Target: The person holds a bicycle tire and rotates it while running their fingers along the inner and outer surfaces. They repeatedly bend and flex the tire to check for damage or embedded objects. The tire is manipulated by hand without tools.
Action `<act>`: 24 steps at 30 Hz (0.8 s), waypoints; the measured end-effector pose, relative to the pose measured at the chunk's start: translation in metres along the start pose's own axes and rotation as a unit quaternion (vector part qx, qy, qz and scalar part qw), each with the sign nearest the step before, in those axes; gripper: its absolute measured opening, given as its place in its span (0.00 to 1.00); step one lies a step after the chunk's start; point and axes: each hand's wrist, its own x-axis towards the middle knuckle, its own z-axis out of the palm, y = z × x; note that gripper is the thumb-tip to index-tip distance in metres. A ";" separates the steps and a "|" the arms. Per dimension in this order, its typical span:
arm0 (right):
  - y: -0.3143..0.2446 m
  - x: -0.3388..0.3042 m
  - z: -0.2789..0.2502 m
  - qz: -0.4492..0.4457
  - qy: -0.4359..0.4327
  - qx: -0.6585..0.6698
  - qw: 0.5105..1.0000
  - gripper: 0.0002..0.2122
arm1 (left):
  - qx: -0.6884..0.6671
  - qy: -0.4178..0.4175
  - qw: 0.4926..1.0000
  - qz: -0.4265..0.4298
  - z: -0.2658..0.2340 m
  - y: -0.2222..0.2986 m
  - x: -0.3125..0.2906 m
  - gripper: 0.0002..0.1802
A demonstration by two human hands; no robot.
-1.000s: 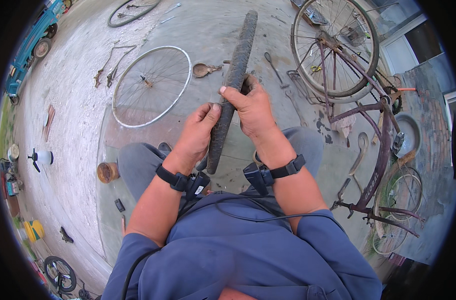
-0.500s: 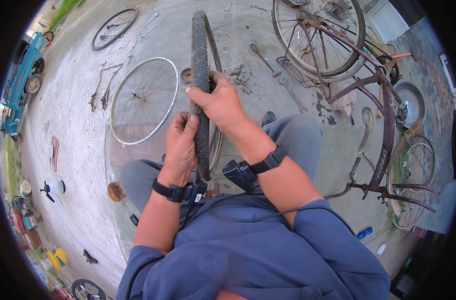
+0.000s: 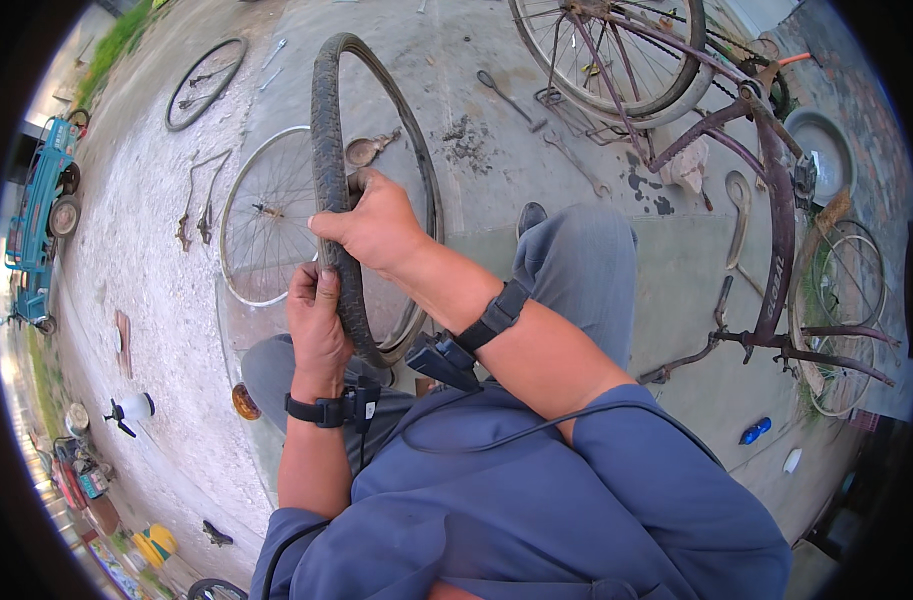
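A worn black bicycle tire point(image 3: 328, 125) stands upright in front of me, tilted so that its hollow inside shows. My right hand point(image 3: 381, 222) is closed round its near-middle part, thumb lying over the tread and fingers on the inner side. Lower down, my left hand point(image 3: 319, 325) pinches the tire from the left with the thumb pressed on the tread; its other fingers are partly hidden. Behind the tire lies a spoked wheel rim point(image 3: 238, 205) without a tire, partly covered by it. Past the tire's opening sits a small rusty dish-like piece point(image 3: 364, 150).
An old purple bicycle frame with its wheel point(image 3: 641, 60) lies at the right. A dark-handled tool point(image 3: 506, 98) and a wrench point(image 3: 576, 163) lie on the concrete. A grey metal basin point(image 3: 821, 150) stands far right. Leftward are another tire point(image 3: 206, 85), a spray bottle point(image 3: 131, 407) and a blue three-wheeled vehicle point(image 3: 44, 215).
Both hands have shifted left with the tire. The tire has turned from nearly edge-on so more of its ring opening shows, and my view has shifted slightly.
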 end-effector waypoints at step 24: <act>-0.007 -0.015 -0.001 -0.040 -0.005 0.037 0.998 0.24 | -0.015 -0.026 0.999 -0.031 0.008 0.008 -0.005 0.16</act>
